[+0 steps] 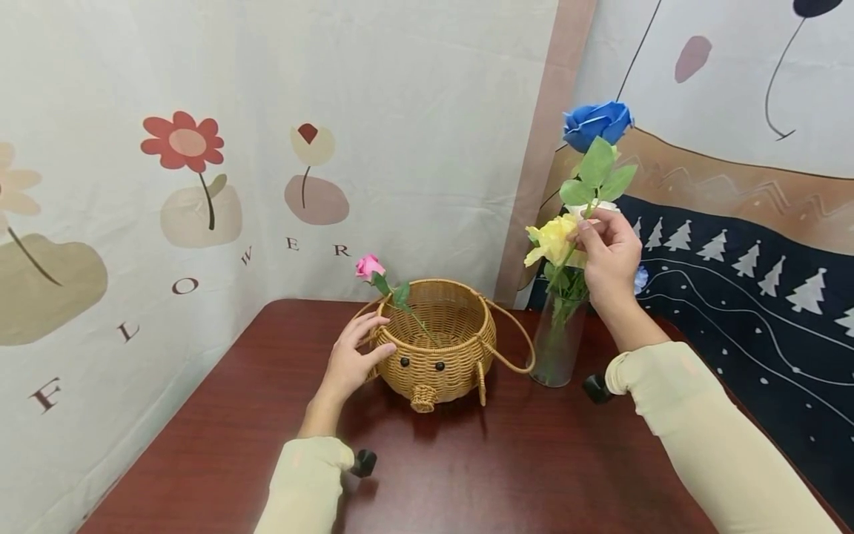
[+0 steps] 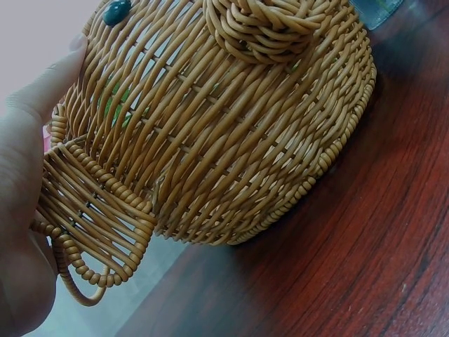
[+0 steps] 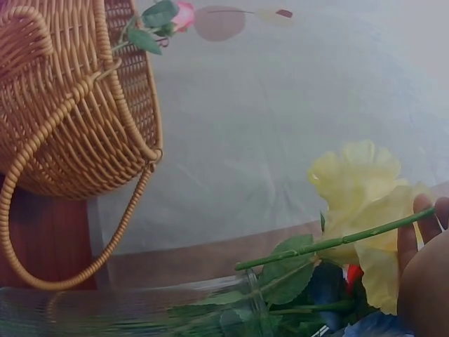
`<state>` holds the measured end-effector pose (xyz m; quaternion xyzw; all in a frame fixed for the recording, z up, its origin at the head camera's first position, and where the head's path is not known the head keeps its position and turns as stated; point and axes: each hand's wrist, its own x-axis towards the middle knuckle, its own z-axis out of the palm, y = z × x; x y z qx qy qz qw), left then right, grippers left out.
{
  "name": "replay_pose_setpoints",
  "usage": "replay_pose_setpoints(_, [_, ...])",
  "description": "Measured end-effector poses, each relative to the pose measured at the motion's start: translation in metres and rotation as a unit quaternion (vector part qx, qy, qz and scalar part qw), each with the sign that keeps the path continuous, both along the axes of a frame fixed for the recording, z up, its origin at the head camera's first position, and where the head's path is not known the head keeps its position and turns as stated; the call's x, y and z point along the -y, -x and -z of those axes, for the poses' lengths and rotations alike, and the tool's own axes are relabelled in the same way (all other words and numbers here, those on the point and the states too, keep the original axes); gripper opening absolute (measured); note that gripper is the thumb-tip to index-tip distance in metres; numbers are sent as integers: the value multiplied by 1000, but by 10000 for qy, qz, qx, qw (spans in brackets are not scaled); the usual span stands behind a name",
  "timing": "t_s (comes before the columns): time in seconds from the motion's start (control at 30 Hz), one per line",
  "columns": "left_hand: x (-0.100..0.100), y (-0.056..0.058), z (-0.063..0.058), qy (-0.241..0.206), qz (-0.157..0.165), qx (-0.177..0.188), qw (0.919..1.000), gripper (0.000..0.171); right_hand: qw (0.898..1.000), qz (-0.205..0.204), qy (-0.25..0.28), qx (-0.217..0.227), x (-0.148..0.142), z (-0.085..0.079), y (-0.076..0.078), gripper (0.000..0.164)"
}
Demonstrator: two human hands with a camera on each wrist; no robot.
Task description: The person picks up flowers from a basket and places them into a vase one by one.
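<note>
My right hand (image 1: 610,256) pinches the green stem (image 3: 337,241) of a blue rose (image 1: 597,124) with green leaves. That stem's cut end hangs free beside the mouth of a clear glass vase (image 1: 556,356). The vase holds several flowers, among them a yellow flower (image 1: 554,241) just behind my fingers. My left hand (image 1: 353,352) rests against the left side of a wicker basket (image 1: 427,363) shaped like a pig, its thumb straight along the front near one eye. Inside the basket leans a pink rose (image 1: 369,268), its bloom over the left rim.
The basket's looped handle (image 1: 523,348) sticks out to the right, close to the vase. Everything stands on a dark red wooden table (image 1: 507,475). Behind it hang a pale printed cloth (image 1: 414,148) and a dark cloth with trees (image 1: 734,319).
</note>
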<state>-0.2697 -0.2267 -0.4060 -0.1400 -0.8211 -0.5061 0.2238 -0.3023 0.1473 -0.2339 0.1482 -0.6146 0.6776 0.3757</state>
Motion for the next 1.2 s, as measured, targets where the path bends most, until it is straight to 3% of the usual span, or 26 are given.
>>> replay_pose_setpoints(0.33, [-1, -1, -1, 19, -6, 8, 10000, 42, 9989, 263, -66, -372, 4, -4, -7, 12])
replay_pose_setpoints(0.63, [1, 0, -2, 11, -32, 39, 10000, 42, 9945, 617, -722, -435, 8, 5, -10, 13])
replay_pose_setpoints(0.9, [0, 0, 0, 38, -24, 20, 10000, 42, 9947, 637, -808, -61, 5, 21, -10, 19])
replay_pose_setpoints(1.13, [0, 0, 1, 64, -38, 50, 10000, 43, 9951, 549, -772, 282, 10, 15, -28, 20])
replay_pose_setpoints(1.2, [0, 0, 1, 54, -54, 53, 10000, 42, 9936, 648, -862, 349, 9, 18, -25, 20])
